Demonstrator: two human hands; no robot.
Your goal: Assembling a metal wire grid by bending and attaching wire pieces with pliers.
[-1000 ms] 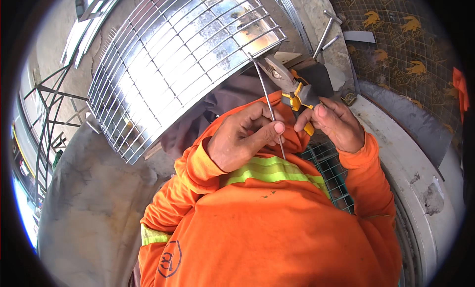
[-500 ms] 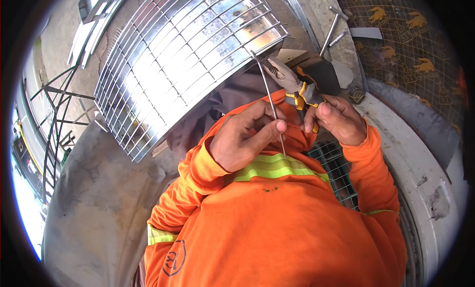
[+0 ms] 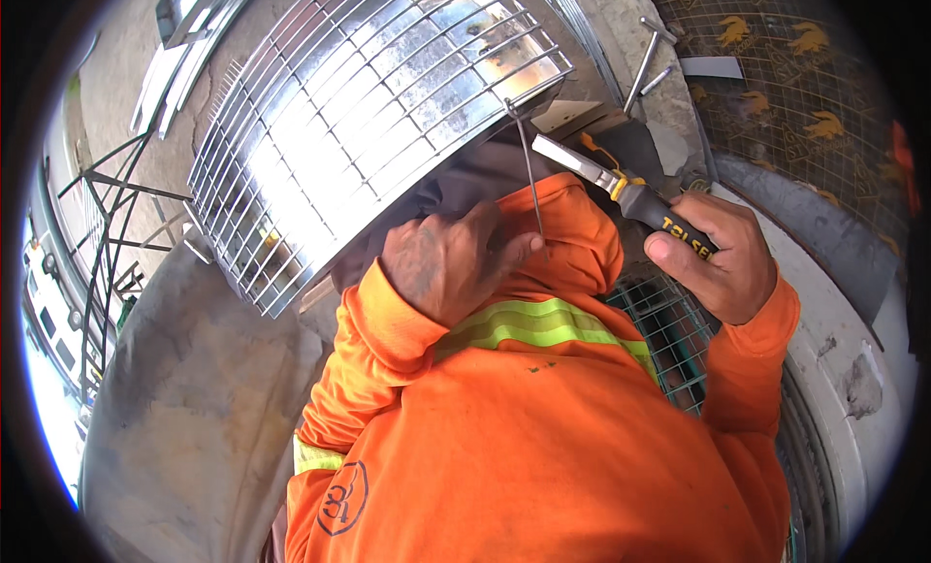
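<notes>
My left hand (image 3: 451,257) is closed around the lower part of a thin metal rod (image 3: 530,165), its thumb pressed along it. The rod rises almost upright, and its bent upper tip lies by the lower right edge of a wire mesh (image 3: 335,127). That mesh arches over a shiny metal sheet (image 3: 388,141) in front of me. To the right, my right hand (image 3: 722,257) grips a pair of pliers (image 3: 616,185) by the black and yellow handles. Seen edge-on, the pliers' jaws point up and left, a little apart from the rod.
A T-shaped metal tool (image 3: 640,73) lies beyond the pliers. Green wire mesh (image 3: 669,345) sits beside my right forearm. Metal channels (image 3: 175,88) and a dark lattice frame (image 3: 116,214) stand at the left, and a patterned dark sheet (image 3: 776,88) covers the right.
The pliers have moved away from the rod, turned edge-on, and sit deeper in my right hand, which has shifted right. My left hand has rolled over, its back now showing, with the rod more upright.
</notes>
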